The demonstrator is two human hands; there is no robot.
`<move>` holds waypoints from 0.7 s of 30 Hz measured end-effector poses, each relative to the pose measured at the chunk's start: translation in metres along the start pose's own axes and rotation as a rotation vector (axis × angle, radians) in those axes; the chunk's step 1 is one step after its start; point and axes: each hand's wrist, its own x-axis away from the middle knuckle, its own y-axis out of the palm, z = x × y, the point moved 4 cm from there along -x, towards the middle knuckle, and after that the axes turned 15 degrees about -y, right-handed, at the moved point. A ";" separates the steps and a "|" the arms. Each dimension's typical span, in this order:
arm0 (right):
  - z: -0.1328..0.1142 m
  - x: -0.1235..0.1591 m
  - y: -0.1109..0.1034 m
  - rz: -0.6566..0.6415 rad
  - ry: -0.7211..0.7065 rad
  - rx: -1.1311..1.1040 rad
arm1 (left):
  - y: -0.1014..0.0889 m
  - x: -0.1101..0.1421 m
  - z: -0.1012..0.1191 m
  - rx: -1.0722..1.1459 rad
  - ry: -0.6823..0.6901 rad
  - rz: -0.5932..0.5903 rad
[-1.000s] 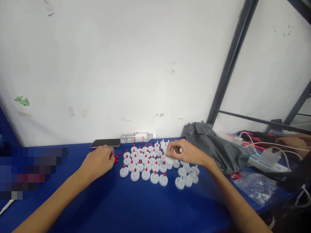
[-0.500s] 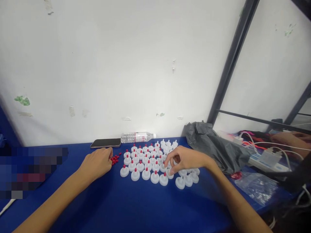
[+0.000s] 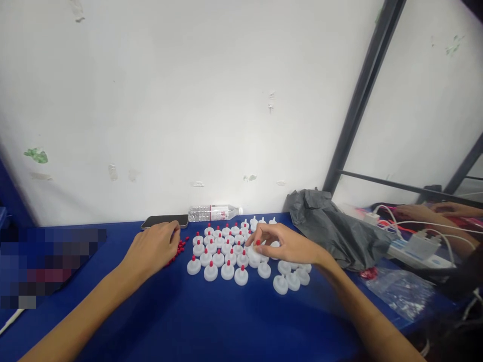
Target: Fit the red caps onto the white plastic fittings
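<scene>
My right hand (image 3: 277, 242) hovers over the right part of a group of white nozzle caps (image 3: 227, 271). Its thumb and fingers pinch a white nozzle cap with a red tip (image 3: 257, 243), partly covered by the fingers. Many caps in the left part of the group carry small red tips. Several caps on the right (image 3: 280, 284) have bare white spouts. My left hand (image 3: 156, 245) is curled downward over a small pile of loose red tips (image 3: 181, 246). Its fingertips are hidden, so what they hold cannot be made out.
A phone (image 3: 165, 219) and a water bottle (image 3: 215, 213) lie along the wall behind the caps. To the right are a grey plastic bag (image 3: 335, 231), a clear bag (image 3: 402, 291) and a power strip with white chargers (image 3: 422, 246). A dark metal post (image 3: 362, 100) rises there.
My right hand has closed on a red-tipped cap from the front row and shifted it back among the others. My left hand has moved slightly right over the red tips.
</scene>
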 end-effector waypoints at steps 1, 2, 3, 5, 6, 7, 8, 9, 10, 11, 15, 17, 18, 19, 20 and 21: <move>0.000 -0.001 0.002 0.027 -0.008 0.000 | -0.003 0.003 0.005 0.027 0.040 0.038; -0.001 -0.003 0.005 0.043 -0.023 0.014 | -0.005 0.007 0.010 0.063 0.089 0.076; -0.001 -0.005 0.008 0.052 -0.041 0.038 | -0.006 0.012 0.016 0.104 0.146 0.114; -0.002 -0.008 0.015 0.059 -0.069 0.088 | -0.005 0.025 0.028 0.187 0.271 0.186; -0.003 -0.009 0.018 0.064 -0.073 0.101 | -0.005 0.033 0.034 0.215 0.343 0.217; -0.004 -0.010 0.021 0.075 -0.070 0.096 | -0.004 0.041 0.041 0.231 0.417 0.256; -0.004 -0.011 0.023 0.089 -0.059 0.074 | -0.003 0.049 0.048 0.229 0.494 0.285; -0.005 -0.011 0.025 0.099 -0.043 0.039 | -0.002 0.057 0.054 0.221 0.558 0.315; -0.005 -0.010 0.027 0.099 -0.025 0.002 | 0.000 0.063 0.060 0.205 0.610 0.328; -0.006 -0.010 0.029 0.094 -0.009 -0.028 | 0.002 0.069 0.065 0.181 0.657 0.330; -0.008 -0.010 0.038 0.043 0.005 -0.060 | 0.009 0.082 0.076 0.067 0.795 0.350; -0.008 -0.010 0.043 0.020 -0.005 -0.075 | 0.011 0.085 0.078 0.011 0.841 0.392; -0.007 -0.010 0.045 0.011 -0.009 -0.080 | 0.012 0.085 0.078 -0.012 0.860 0.405; -0.007 -0.010 0.047 0.005 -0.011 -0.083 | 0.012 0.086 0.078 -0.030 0.874 0.408; -0.006 -0.010 0.048 0.002 -0.014 -0.085 | 0.013 0.086 0.078 -0.043 0.881 0.399; -0.005 -0.010 0.048 0.003 -0.018 -0.091 | 0.013 0.086 0.078 -0.049 0.882 0.376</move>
